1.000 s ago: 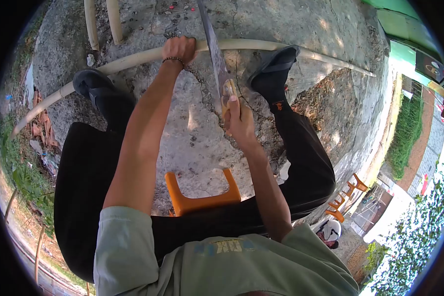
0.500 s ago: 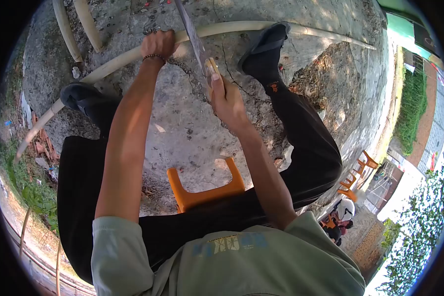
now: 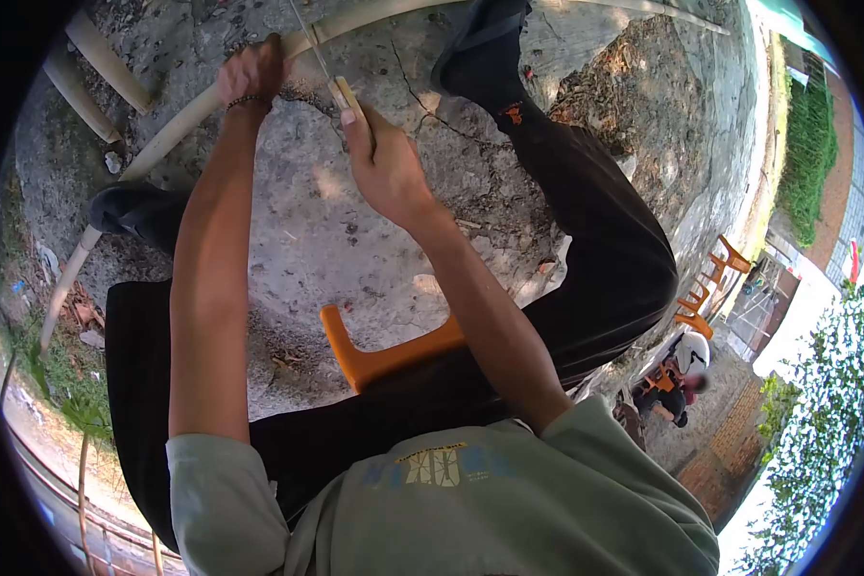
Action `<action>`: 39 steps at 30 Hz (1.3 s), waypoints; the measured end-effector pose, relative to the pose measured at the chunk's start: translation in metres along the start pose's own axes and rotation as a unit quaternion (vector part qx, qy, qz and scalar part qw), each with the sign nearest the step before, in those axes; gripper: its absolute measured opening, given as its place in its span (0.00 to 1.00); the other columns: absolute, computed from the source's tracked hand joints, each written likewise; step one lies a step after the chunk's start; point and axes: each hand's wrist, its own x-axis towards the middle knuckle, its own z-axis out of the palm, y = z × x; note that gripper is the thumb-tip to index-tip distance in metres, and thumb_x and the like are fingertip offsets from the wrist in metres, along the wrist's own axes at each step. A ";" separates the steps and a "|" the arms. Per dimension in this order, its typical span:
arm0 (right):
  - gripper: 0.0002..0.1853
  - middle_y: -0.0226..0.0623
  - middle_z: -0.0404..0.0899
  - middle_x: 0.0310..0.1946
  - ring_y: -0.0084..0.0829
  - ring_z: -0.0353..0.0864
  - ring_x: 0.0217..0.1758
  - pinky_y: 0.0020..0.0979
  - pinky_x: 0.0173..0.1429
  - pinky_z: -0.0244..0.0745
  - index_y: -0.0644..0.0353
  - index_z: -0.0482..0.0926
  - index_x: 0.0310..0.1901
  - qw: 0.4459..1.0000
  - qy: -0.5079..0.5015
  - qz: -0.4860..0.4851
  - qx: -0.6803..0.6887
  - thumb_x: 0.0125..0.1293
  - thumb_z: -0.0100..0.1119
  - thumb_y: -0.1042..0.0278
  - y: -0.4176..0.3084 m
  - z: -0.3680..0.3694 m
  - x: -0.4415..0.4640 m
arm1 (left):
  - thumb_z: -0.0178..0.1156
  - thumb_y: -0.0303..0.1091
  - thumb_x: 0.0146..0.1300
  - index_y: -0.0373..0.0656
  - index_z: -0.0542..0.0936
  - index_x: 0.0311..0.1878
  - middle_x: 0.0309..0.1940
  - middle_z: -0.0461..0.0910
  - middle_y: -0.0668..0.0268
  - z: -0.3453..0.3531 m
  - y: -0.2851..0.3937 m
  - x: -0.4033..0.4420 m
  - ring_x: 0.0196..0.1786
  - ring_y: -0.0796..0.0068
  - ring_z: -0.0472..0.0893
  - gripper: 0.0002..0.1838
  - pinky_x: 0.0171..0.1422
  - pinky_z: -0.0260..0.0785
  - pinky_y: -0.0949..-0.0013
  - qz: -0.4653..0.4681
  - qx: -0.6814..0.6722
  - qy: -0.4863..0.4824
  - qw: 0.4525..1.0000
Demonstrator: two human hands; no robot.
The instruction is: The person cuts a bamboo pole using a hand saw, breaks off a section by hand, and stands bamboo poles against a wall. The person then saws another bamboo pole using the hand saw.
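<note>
My left hand [image 3: 252, 72] is wrapped round a long, pale, slightly curved wooden pole [image 3: 168, 139] and holds it near the ground. In my right hand [image 3: 386, 165] is the wooden handle of what looks like a hand saw [image 3: 345, 94]. Its thin blade crosses the pole just right of my left hand and runs out at the top of the view; its teeth cannot be made out. My left shoe [image 3: 130, 208] is against the pole. My right shoe [image 3: 483, 53] is beside it, near the top edge.
Two more pale poles [image 3: 106, 62] lie at the upper left on cracked concrete [image 3: 336, 259]. An orange plastic stool [image 3: 384, 360] is under my legs. To the right are more orange stools [image 3: 701, 298] and a person in a white helmet [image 3: 672, 379]. Plants [image 3: 82, 413] grow at the left.
The view has turned, so my hands and the pole appear further left and higher. The blade, earlier showing its flat side, now appears as a thin line. Both grips are kept.
</note>
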 end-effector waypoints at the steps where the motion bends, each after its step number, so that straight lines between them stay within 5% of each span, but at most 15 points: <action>1: 0.25 0.46 0.77 0.23 0.36 0.82 0.28 0.41 0.37 0.73 0.66 0.72 0.64 0.998 -0.016 0.048 0.022 0.81 0.43 0.52 0.000 -0.009 -0.028 | 0.66 0.51 0.61 0.50 0.82 0.41 0.33 0.87 0.57 0.005 -0.001 -0.004 0.39 0.52 0.88 0.16 0.41 0.81 0.51 0.007 0.005 0.011 1.000; 7: 0.28 0.46 0.76 0.23 0.30 0.81 0.29 0.38 0.36 0.73 0.71 0.69 0.67 0.982 -0.077 0.171 0.029 0.81 0.43 0.51 0.011 -0.049 -0.116 | 0.65 0.53 0.61 0.52 0.79 0.42 0.30 0.86 0.60 0.016 -0.008 -0.005 0.33 0.50 0.87 0.16 0.35 0.79 0.49 0.040 0.009 0.066 0.997; 11: 0.24 0.44 0.74 0.21 0.32 0.80 0.26 0.38 0.34 0.72 0.67 0.72 0.63 0.999 -0.033 0.013 0.017 0.80 0.45 0.54 0.003 -0.010 0.004 | 0.66 0.53 0.61 0.52 0.79 0.42 0.30 0.86 0.60 0.009 -0.003 -0.004 0.34 0.51 0.87 0.16 0.36 0.79 0.50 0.023 0.021 0.059 0.998; 14: 0.22 0.45 0.73 0.21 0.34 0.80 0.25 0.39 0.34 0.71 0.65 0.74 0.61 0.999 -0.003 0.017 0.032 0.80 0.45 0.55 0.014 -0.007 -0.007 | 0.66 0.53 0.60 0.52 0.80 0.41 0.29 0.86 0.60 0.008 0.001 -0.011 0.35 0.52 0.87 0.17 0.37 0.80 0.51 0.012 0.016 0.067 0.998; 20: 0.31 0.45 0.76 0.22 0.31 0.83 0.29 0.37 0.35 0.74 0.77 0.63 0.70 0.978 -0.079 0.193 0.026 0.81 0.43 0.54 0.019 -0.052 -0.158 | 0.67 0.50 0.59 0.52 0.81 0.39 0.30 0.87 0.62 -0.004 0.005 -0.008 0.34 0.56 0.88 0.14 0.40 0.81 0.54 -0.008 0.013 0.035 0.999; 28: 0.24 0.39 0.69 0.20 0.25 0.68 0.24 0.37 0.31 0.66 0.71 0.74 0.57 0.998 0.002 0.000 0.055 0.81 0.42 0.54 0.006 -0.009 0.004 | 0.67 0.49 0.60 0.50 0.81 0.39 0.31 0.87 0.60 -0.012 0.006 -0.005 0.36 0.54 0.88 0.14 0.43 0.80 0.54 0.009 0.003 0.009 1.000; 34: 0.27 0.28 0.69 0.21 0.14 0.68 0.24 0.27 0.31 0.68 0.70 0.67 0.70 0.971 -0.079 0.198 0.104 0.82 0.41 0.55 0.012 -0.060 -0.135 | 0.68 0.50 0.60 0.50 0.81 0.42 0.33 0.87 0.56 -0.008 0.005 -0.015 0.39 0.52 0.87 0.16 0.42 0.79 0.50 -0.029 -0.014 -0.031 0.999; 39: 0.28 0.37 0.74 0.20 0.26 0.76 0.23 0.34 0.34 0.72 0.73 0.68 0.68 0.990 -0.044 0.132 0.039 0.82 0.41 0.53 0.015 -0.039 -0.096 | 0.68 0.46 0.60 0.49 0.82 0.39 0.31 0.87 0.59 -0.008 0.005 -0.006 0.38 0.53 0.88 0.13 0.42 0.80 0.53 -0.012 -0.009 0.007 1.000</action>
